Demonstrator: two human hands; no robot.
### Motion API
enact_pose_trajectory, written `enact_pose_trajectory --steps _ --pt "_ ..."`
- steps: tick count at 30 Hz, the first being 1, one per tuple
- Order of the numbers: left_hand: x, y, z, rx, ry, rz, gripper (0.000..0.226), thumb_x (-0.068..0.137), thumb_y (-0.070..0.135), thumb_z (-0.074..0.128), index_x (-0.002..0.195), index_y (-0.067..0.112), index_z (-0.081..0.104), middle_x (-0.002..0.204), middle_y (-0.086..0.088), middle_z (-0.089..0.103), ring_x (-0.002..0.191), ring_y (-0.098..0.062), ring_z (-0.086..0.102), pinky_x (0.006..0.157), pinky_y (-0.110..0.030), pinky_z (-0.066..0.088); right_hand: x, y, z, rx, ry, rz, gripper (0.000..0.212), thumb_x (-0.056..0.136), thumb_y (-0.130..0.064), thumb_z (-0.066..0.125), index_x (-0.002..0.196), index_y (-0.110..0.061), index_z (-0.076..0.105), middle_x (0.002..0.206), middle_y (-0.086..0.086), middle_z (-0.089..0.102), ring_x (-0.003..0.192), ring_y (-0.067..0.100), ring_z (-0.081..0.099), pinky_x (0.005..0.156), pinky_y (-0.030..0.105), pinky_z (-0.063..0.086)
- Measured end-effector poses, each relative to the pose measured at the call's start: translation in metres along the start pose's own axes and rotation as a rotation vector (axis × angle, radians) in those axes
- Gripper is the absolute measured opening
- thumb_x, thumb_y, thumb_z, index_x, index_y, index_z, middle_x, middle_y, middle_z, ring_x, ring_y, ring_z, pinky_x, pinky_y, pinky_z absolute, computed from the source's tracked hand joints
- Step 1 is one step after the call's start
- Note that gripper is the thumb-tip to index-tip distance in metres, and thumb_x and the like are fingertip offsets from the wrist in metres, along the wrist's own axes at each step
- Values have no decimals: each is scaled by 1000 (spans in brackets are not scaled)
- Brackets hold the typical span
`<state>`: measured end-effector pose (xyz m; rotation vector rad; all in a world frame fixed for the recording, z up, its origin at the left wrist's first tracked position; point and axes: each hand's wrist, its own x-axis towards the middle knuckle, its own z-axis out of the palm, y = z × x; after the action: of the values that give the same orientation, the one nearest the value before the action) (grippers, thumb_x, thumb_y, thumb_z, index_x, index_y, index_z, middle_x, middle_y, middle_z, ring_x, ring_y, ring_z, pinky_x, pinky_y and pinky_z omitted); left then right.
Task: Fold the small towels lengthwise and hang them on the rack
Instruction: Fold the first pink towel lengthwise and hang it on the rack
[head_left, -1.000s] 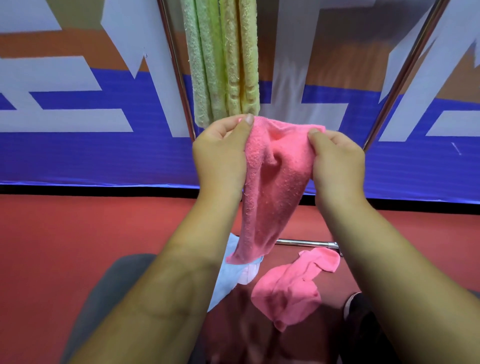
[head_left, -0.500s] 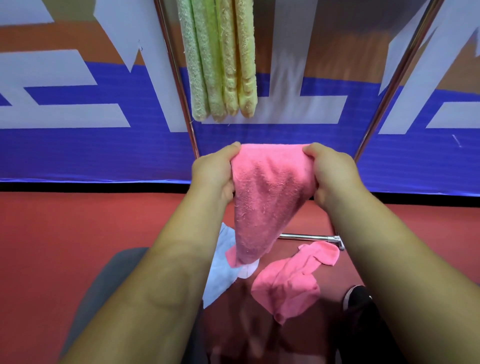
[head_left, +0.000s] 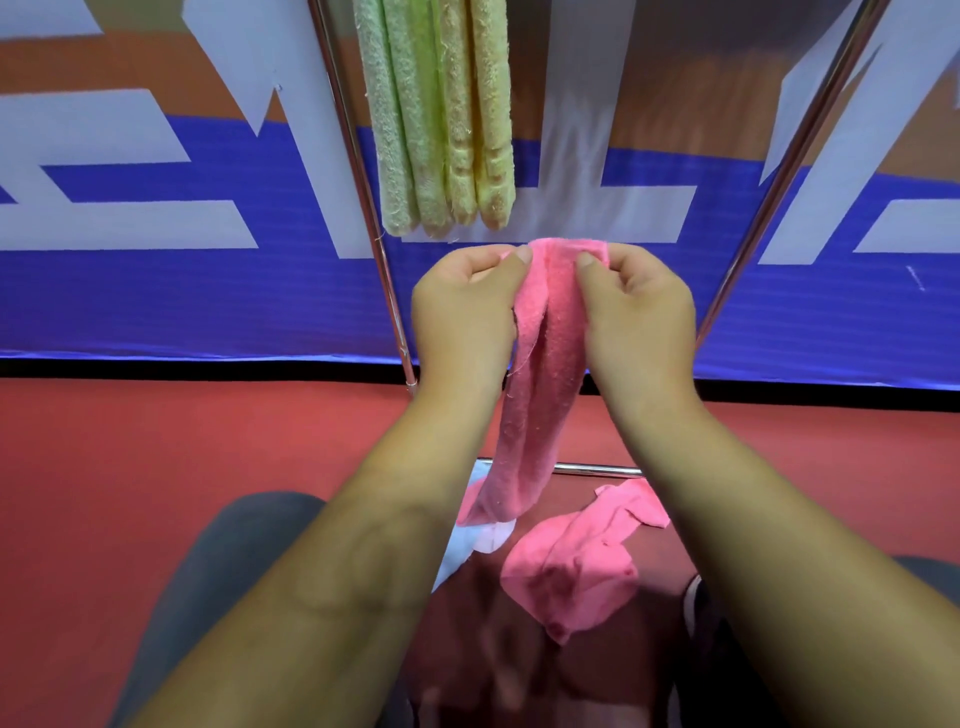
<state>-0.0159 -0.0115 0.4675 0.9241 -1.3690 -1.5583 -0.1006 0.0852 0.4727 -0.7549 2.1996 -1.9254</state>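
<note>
While left hand (head_left: 462, 317) and right hand (head_left: 641, 317) pinch the pink towel (head_left: 540, 405) (folded narrow), lettering on the banner (head_left: 156, 301) is unreadable.

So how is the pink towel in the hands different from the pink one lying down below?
The held pink towel hangs long and narrow, folded lengthwise; the lower pink towel lies crumpled. The left hand and right hand pinch the held one's top; nothing touches the lower one. Both are pink.

Red floor (head_left: 156, 467), blue-white-orange banner wall (head_left: 156, 291).
</note>
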Motion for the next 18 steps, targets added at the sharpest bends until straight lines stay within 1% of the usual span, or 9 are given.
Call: enact_pose_trajectory --steps 3,6,7,9,11,13,15,16,18 --pt "-5 0 3 47 -13 58 28 79 43 82 97 21 81 89 -4 82 87 -26 80 88 -57 64 -8 -4 1 10 -20 -19 17 104 -30 65 104 -27 82 78 -15 77 68 -4 62 65 20 50" --pt "-11 0 5 73 -37 95 23 84 41 80 99 24 80 93 -1 83 93 -25 81 89 -54 64 -16 -8 1 29 -54 -40 19 106 -30 65 112 -33 83 85 -20 80 78 -8 70 69 15 52" --pt "-13 1 6 82 -46 104 20 86 40 79 99 25 79 94 0 83 94 -24 81 88 -53 64 -18 -9 1 30 -62 -52 20 107 -31 65 115 -33 83 88 -20 80 83 -6 72 73 17 55" --pt "-17 3 8 109 -60 130 15 90 39 77 100 28 78 94 3 83 94 -21 80 88 -53 64 -20 -9 2 30 -72 -63 20 108 -32 64 115 -34 82 91 -17 81 87 0 75 80 28 60" --pt "-21 6 9 144 -61 166 8 95 33 75 101 29 77 91 10 81 90 -15 78 85 -50 64 -20 -9 2 37 -85 -69 21 109 -31 62 114 -36 82 94 -14 82 90 6 76 84 36 62" --pt "-24 9 9 177 -60 202 7 98 27 72 102 30 76 88 15 79 83 -9 75 83 -45 64 -21 -9 1 41 -102 -77 24 109 -28 61 118 -38 81 98 -16 82 94 4 76 88 38 62" --pt "-27 9 9 186 -77 226 14 99 20 69 105 31 75 90 14 79 84 -9 74 83 -42 63 -21 -10 1 41 -131 -91 30 109 -24 60 125 -41 79 101 -21 81 96 -2 74 90 34 62" --pt "-27 9 8 181 -88 233 17 99 17 67 107 30 75 91 12 80 85 -10 74 83 -42 63 -21 -10 0 43 -147 -94 34 108 -22 59 128 -42 77 99 -22 80 92 -3 73 87 32 61" --pt "-26 8 7 170 -118 234 21 100 14 64 108 31 73 93 9 80 85 -12 74 84 -45 63 -18 -8 -1 55 -173 -81 45 107 -17 55 135 -46 74 86 -20 77 73 -2 65 70 25 54"
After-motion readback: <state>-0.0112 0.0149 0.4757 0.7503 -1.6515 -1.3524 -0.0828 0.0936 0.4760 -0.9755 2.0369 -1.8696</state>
